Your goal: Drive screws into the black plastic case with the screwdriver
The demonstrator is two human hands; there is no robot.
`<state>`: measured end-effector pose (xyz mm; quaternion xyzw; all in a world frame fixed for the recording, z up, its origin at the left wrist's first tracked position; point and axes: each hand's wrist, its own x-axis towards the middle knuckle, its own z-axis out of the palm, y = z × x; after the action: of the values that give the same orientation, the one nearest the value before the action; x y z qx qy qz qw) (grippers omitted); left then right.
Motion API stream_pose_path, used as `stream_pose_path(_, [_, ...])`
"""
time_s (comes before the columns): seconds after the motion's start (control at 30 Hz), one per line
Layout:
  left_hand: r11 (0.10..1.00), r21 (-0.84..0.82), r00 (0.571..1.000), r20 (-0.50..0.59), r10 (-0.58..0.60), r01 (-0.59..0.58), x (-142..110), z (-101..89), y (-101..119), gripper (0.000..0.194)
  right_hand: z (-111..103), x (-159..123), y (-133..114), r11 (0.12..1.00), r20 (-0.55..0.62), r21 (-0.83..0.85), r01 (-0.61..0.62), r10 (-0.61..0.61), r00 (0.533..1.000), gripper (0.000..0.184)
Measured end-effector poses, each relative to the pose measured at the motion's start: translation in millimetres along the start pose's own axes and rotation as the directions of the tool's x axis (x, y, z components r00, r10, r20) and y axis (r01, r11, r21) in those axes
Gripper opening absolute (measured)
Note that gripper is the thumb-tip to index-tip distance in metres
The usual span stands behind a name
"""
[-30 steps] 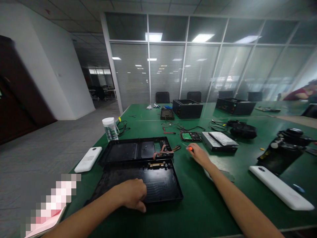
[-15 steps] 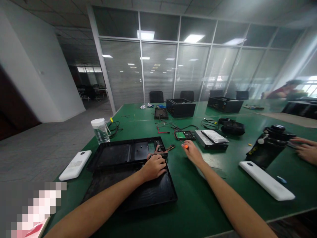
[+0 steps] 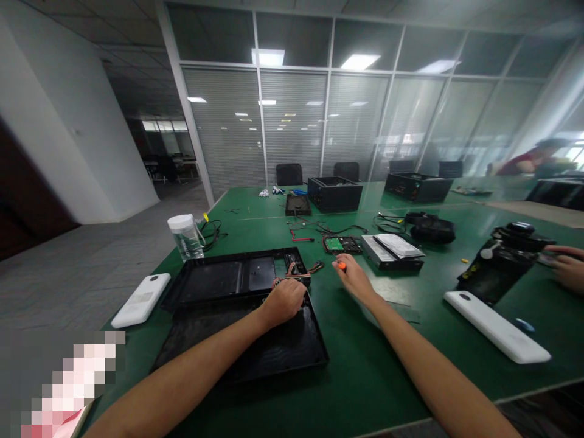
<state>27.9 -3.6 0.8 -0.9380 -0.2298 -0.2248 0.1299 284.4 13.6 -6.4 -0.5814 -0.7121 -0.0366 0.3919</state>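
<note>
My left hand [image 3: 283,301] is closed, fingertips down at the far right part of a black plastic panel [image 3: 255,347]; whatever it may hold is hidden beneath the fingers. Behind it lies a second black panel [image 3: 214,280], with bundled striped wires [image 3: 292,277] at its right end. Right of the panels, my right hand [image 3: 353,278] is closed on a screwdriver [image 3: 342,266], whose orange handle end shows between the fingers. Just beyond that hand sits a green circuit board [image 3: 335,244] in a dark frame.
A silver-and-black drive box [image 3: 392,250] stands right of the board. Further right are a black bottle [image 3: 502,261], a white oblong device [image 3: 497,328] and another person's hand [image 3: 570,267]. To the left are a clear bottle [image 3: 186,240] and a white device [image 3: 141,299]. Black cases [image 3: 335,196] stand behind.
My left hand has moved forward and right, from the near panel's middle to its far right part, and its fingers have closed in. My right hand stays on the screwdriver; the view has turned right.
</note>
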Motion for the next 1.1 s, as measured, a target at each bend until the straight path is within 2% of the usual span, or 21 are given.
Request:
stream_pose_path(0.07, [0.999,-0.034,1.0,0.018,-0.014,0.015,-1,-0.2,-2,0.02,-1,-1,-2,1.0,0.0,0.019,-0.023,0.023,1.0,0.031])
stream_pose_path(0.17, [0.985,-0.169,0.999,0.032,-0.023,0.028,-3,1.7,-4,0.018,-3,-2,-7,0.998,0.027,0.025,-0.064,0.063,0.998,0.031])
stream_pose_path(0.3, [0.939,-0.311,0.989,0.049,-0.137,0.145,-5,5.3,-7,0.021,-5,-3,-10,0.997,0.039,0.02,-0.075,0.074,0.996,0.03])
stream_pose_path(0.37, [0.92,-0.368,0.991,0.067,-0.119,0.135,-4,6.3,-8,0.016,-5,-2,-11,0.998,0.012,0.023,-0.056,0.055,0.998,0.031])
stream_pose_path(0.43, [0.904,-0.413,0.994,0.07,-0.085,0.107,-4,6.7,-9,0.018,-5,-1,-12,0.999,-0.01,0.021,-0.04,0.04,0.999,0.031])
stream_pose_path(0.63, [0.906,-0.414,0.995,-0.017,-0.1,0.084,-6,6.4,-4,0.022,-8,-1,-18,1.0,0.01,-0.026,-0.009,0.009,1.0,0.031])
stream_pose_path(0.77, [0.935,-0.353,0.999,0.005,-0.044,0.043,-8,7.1,-1,0.026,-9,-1,-20,0.996,0.096,-0.035,-0.081,0.084,0.992,0.03])
stream_pose_path(0.87, [0.949,-0.313,0.999,0.039,-0.031,0.041,-7,8.1,-2,0.027,-6,1,-18,0.984,0.119,0.066,-0.166,0.157,0.98,0.028])
stream_pose_path(0.97, [0.954,-0.297,0.996,0.088,-0.017,0.043,-6,8.0,-3,0.028,-6,5,-18,0.942,0.124,0.259,-0.214,0.188,0.974,0.023])
stream_pose_path(1.03, [0.952,-0.303,0.995,0.099,-0.012,0.042,-6,6.9,-3,0.027,-10,7,-18,0.877,0.181,0.415,-0.244,0.183,0.966,0.022])
stream_pose_path(1.1, [0.948,-0.317,0.997,0.079,-0.006,0.031,-6,5.0,-4,0.025,-20,9,-19,0.771,0.268,0.572,-0.279,0.146,0.952,0.027])
